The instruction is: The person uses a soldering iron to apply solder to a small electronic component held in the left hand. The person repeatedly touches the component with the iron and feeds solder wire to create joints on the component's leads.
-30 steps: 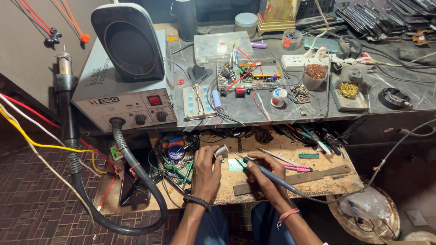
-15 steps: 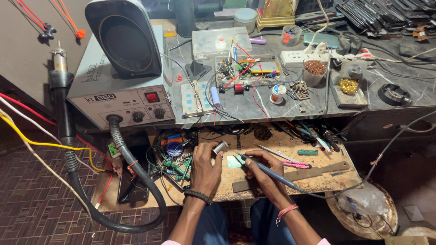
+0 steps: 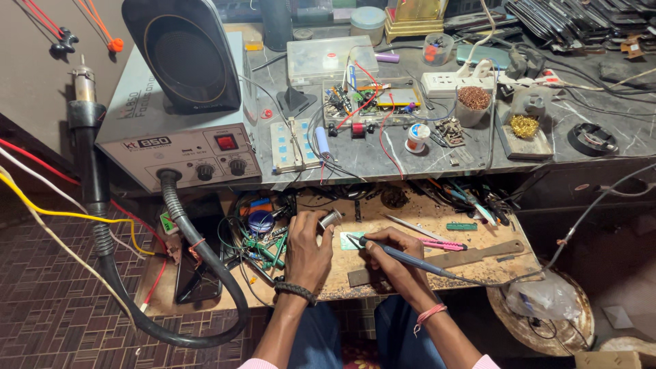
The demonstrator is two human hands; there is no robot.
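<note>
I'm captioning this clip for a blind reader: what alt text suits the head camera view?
Seen from above, a person's right hand holds a blue soldering iron with its tip at a small pale circuit board on a wooden pull-out shelf, while the left hand holds a small silver spool. Behind, a grey rework station sits on a cluttered marble bench.

Electronics repair workshop, grey boxy hot-air rework station with knobs (image 3: 179,147) at ten o'clock, cluttered grey stone counter (image 3: 410,160), white power strip (image 3: 456,83) at one o'clock, tangled coloured wires (image 3: 256,236) at centre
</note>
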